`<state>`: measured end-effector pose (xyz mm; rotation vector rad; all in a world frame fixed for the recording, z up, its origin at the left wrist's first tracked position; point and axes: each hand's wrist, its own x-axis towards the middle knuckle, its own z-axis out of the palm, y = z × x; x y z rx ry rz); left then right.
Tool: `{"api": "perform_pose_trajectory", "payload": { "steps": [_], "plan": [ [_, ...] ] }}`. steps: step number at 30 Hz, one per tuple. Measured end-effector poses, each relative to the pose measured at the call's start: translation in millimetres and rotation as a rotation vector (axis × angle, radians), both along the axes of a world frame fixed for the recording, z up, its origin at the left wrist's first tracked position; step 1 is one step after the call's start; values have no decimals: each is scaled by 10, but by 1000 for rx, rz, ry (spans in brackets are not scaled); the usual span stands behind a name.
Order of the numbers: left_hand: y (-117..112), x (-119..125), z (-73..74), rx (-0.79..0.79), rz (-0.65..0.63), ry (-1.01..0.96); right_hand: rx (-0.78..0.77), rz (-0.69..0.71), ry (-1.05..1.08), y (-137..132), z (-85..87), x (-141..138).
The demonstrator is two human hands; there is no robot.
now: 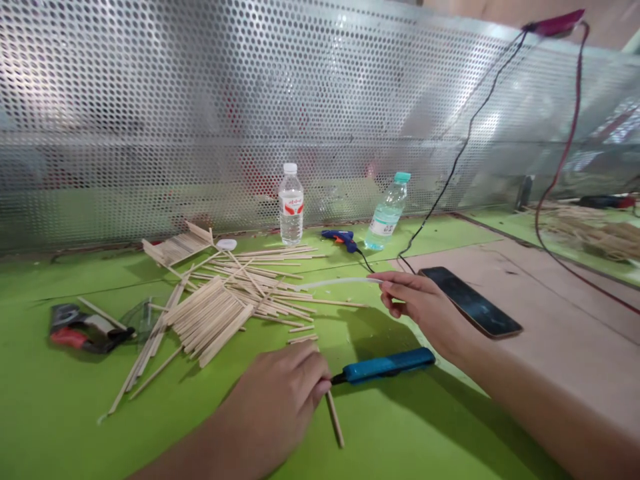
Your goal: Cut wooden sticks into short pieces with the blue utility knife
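My right hand pinches one end of a thin, whitish, translucent glue stick, whose other end reaches left over the loose sticks. My left hand is closed low over the green table. From its fingertips a blue-handled tool with a narrow black neck points right; the grip itself is partly hidden. A single wooden stick shows below the same fingers. To the left, a slatted panel of wooden sticks lies beside a pile of loose sticks.
Behind stand two water bottles, with a blue glue gun between them. A phone lies near my right wrist. Black-and-red cutters and a small stick structure are at left. Cables hang before the perforated metal screen.
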<state>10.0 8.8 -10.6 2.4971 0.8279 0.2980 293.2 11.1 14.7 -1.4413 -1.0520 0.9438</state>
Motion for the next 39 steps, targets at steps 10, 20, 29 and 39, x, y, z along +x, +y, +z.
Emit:
{"api": "perform_pose_trajectory", "payload": {
  "steps": [10, 20, 29, 39],
  "plan": [
    [14, 19, 33, 43, -19, 3, -27, -11, -128, -2, -32, 6],
    [-4, 13, 61, 28, -8, 15, -18, 4, -201, 0, -41, 9],
    [4, 22, 45, 25, -25, 16, -51, 87, -211, -27, -27, -67],
    [13, 11, 26, 25, -37, 7, -56, 68, -126, -2, -73, -36]
  ]
}}
